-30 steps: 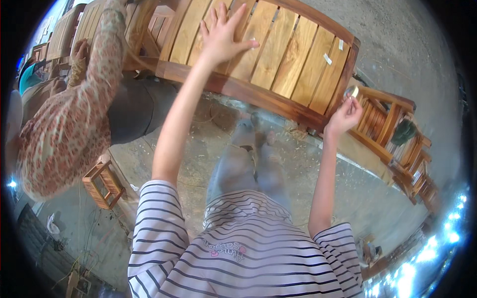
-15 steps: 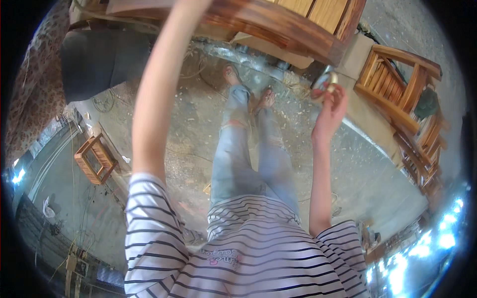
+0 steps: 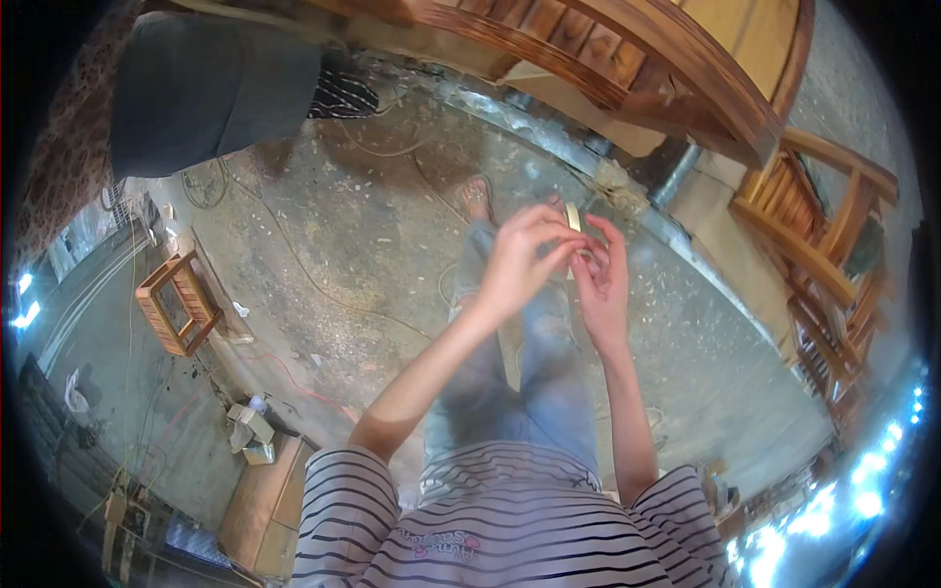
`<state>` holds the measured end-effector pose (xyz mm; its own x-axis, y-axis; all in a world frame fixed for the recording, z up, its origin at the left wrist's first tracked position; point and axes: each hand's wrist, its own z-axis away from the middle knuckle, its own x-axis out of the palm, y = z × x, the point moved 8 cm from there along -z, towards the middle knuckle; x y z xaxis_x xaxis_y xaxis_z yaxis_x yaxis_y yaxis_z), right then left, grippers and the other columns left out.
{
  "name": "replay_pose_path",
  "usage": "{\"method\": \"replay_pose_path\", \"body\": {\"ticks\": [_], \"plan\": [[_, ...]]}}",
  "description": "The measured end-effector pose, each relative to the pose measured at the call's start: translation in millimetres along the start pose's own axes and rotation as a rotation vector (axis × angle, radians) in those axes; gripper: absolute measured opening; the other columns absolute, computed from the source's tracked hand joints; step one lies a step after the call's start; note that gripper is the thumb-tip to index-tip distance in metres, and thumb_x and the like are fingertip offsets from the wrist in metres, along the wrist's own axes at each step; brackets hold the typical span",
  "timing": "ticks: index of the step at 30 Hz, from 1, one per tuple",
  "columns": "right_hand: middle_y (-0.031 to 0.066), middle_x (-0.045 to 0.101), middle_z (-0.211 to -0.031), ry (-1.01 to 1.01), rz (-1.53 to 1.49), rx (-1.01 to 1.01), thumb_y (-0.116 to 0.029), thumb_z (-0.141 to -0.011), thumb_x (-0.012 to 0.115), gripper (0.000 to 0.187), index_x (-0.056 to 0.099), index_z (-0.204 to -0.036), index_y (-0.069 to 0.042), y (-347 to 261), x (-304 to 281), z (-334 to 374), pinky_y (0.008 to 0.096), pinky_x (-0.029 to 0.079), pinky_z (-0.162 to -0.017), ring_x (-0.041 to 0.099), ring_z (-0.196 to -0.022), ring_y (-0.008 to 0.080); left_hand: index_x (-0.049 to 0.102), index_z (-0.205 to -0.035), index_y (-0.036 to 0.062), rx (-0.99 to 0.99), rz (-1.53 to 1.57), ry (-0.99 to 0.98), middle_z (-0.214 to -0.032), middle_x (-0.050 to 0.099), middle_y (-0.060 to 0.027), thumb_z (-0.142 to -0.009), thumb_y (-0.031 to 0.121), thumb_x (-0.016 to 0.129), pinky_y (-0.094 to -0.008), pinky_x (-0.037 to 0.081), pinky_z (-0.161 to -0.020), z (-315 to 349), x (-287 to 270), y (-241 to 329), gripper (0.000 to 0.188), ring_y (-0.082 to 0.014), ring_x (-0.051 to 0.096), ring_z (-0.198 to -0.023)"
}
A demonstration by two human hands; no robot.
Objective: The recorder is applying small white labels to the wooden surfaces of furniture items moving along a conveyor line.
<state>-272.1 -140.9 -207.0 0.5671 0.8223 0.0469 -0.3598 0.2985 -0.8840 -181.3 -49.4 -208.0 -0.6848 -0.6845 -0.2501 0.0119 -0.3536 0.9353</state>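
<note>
Both my hands meet above my legs, around a narrow, pale yellow roll of tape (image 3: 573, 218). My left hand (image 3: 529, 250) reaches in from the left, its fingertips pinched together at the roll's near side. From the right, my right hand (image 3: 603, 279) has its thumb and fingers closed around the roll's lower part, with one finger raised. The fingers cover much of the roll, so whether a tape end is lifted cannot be made out.
A large slatted wooden furniture piece (image 3: 686, 59) spans the top. Wooden chairs (image 3: 804, 225) stand at the right. A small wooden frame (image 3: 178, 304) and a wooden box (image 3: 263, 505) are at the left. A dark cloth-covered shape (image 3: 211, 93) is upper left; cords (image 3: 294, 279) cross the floor.
My left hand has come down from the furniture at the top to meet the right. My right hand, still with the tape roll, has moved left and lower.
</note>
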Motion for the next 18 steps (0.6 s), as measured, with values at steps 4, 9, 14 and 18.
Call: {"method": "replay_pose_path", "body": {"ticks": [4,9,14,18], "plan": [[0.0103,0.058,-0.114,-0.040,0.017,0.087,0.003,-0.093,0.052,0.040,0.042,-0.131,-0.001,15,8,4,0.0264,0.051,-0.082,0.061,-0.100,0.0168,0.069,-0.092,0.0027,0.087,-0.026,0.053,-0.093,0.063,-0.0088,-0.075,-0.001,0.069,-0.0363,0.048,-0.080,10,-15,2,0.017,-0.0236,0.060,-0.092],[0.0087,0.065,-0.092,0.001,0.172,0.149,0.000,-0.093,0.056,0.012,0.060,-0.104,0.005,34,17,8,0.0250,0.051,-0.072,0.064,-0.083,0.0122,0.066,-0.091,-0.0013,-0.050,0.124,0.224,-0.089,0.059,-0.0118,-0.084,0.000,0.066,-0.0295,0.047,-0.076,33,-27,-10,0.007,-0.0223,0.059,-0.086],[0.0070,0.066,-0.081,0.092,0.257,0.054,-0.005,-0.094,0.058,0.010,0.060,-0.095,0.005,13,31,16,0.0263,0.052,-0.067,0.065,-0.077,0.0117,0.067,-0.090,-0.0018,-0.066,0.148,0.336,-0.090,0.058,-0.0104,-0.085,0.001,0.066,-0.0281,0.046,-0.074,30,-32,-16,0.006,-0.0191,0.058,-0.083],[0.0075,0.066,-0.081,0.169,0.249,0.026,-0.006,-0.094,0.059,0.011,0.060,-0.095,0.004,-12,22,28,0.0257,0.051,-0.066,0.063,-0.076,0.0104,0.068,-0.090,-0.0009,-0.086,0.146,0.425,-0.091,0.058,-0.0099,-0.084,0.001,0.068,-0.0268,0.046,-0.073,34,-31,14,0.007,-0.0174,0.057,-0.085]]}}
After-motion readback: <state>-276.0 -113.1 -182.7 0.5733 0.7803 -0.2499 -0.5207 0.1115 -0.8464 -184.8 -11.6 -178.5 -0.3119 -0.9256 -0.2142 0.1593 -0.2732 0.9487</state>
